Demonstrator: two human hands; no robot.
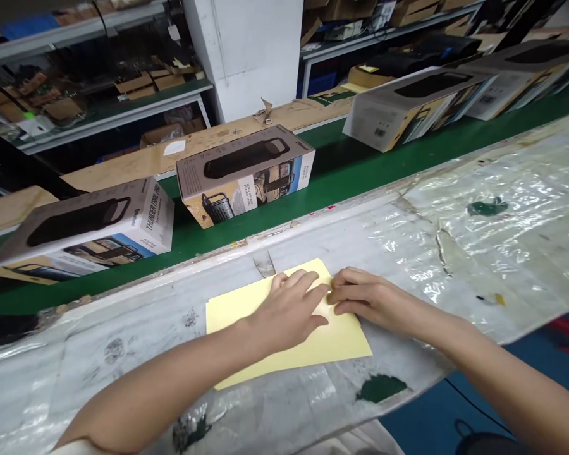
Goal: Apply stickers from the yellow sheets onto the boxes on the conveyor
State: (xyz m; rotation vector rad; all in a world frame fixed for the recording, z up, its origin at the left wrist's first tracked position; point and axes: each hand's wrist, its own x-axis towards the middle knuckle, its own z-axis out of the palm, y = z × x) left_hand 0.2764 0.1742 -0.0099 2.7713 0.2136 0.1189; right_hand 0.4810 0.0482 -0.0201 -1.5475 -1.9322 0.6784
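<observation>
A pale yellow sheet of paper (232,306) lies on the plastic-covered worktop (502,208) in front of me. My left hand (287,309) rests flat on the sheet's middle, fingers stretched out toward its far right corner. My right hand (365,297) lies beside it at the sheet's right edge, fingers pressed together with their tips meeting the left hand's fingertips at the paper's edge. Whether the right fingers pinch the paper edge is hard to make out.
Behind the worktop runs a green conveyor belt (351,170) carrying speaker boxes: one at left (90,230), one in the middle (244,174), more at right (417,104). Shelves with cardboard parts (99,88) stand beyond. The worktop's near edge drops to a blue floor (436,417).
</observation>
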